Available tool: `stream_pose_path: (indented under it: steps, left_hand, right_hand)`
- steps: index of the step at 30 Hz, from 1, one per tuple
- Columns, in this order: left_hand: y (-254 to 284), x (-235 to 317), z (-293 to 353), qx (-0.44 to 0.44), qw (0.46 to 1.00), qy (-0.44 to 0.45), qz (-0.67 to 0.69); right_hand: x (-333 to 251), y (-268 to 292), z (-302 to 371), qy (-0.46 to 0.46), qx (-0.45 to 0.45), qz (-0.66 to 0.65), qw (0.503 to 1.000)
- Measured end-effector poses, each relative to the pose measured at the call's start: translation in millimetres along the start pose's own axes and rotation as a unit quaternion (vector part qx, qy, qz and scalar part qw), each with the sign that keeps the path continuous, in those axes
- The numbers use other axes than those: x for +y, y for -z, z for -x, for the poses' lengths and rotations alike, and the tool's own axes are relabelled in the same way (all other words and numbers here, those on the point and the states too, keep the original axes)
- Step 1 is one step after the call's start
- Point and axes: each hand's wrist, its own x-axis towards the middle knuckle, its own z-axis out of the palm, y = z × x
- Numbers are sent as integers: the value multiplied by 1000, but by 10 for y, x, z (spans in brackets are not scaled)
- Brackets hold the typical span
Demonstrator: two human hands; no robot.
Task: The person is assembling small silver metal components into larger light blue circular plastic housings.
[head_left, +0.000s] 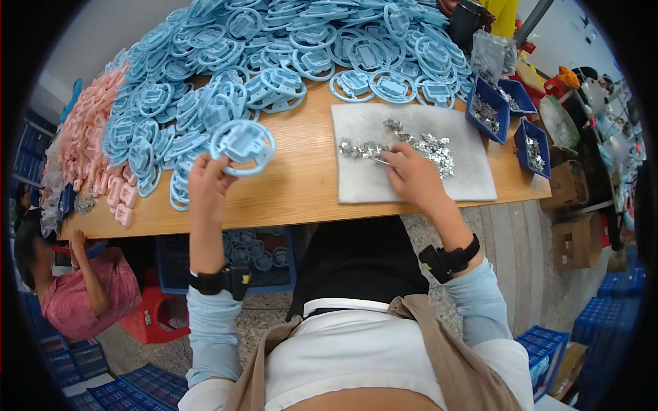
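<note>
My left hand (209, 179) pinches the lower edge of a light blue round plastic part (242, 140), holding it above the table. This part has an open ring and a molded block in its middle. Over the white foam pad (473, 181), my right hand (417, 177) is closed on a thin metal tool (381, 162), mostly hidden by the fingers. Its tip points left, toward small silver metal pieces (363, 149) scattered on the pad. More silver pieces (439, 152) lie in a heap just beyond the right hand.
A large pile of blue parts (308, 41) covers the table's far side. Pink plastic parts (92, 137) heap at left. Blue bins (488, 113) with small metal pieces stand right of the pad. A person in a pink top (92, 291) sits at the left end.
</note>
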Motion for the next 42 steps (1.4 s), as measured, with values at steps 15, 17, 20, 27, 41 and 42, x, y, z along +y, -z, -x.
stream_pose_path:
  steps: [15, 17, 20, 27, 41, 42]
  left_hand:
    - [172, -125, 352, -20, 973, 161, -163]
    - [121, -94, 312, -20, 965, 173, -194]
    - [214, -187, 220, -93, 954, 130, -255]
    - [103, -353, 93, -124, 975, 94, -161]
    - [30, -466, -194, -38, 993, 107, 29]
    - [21, -484, -204, -40, 993, 109, 22]
  right_hand:
    - [-6, 134, -11, -114, 33, -144, 982]
    - [26, 142, 1, -140, 41, -153, 977]
    - [24, 128, -2, -138, 28, -171, 975]
    - [126, 94, 92, -104, 67, -128, 984]
    - [536, 525, 360, -191, 163, -140, 958]
    - [570, 546, 406, -198, 169, -131, 957]
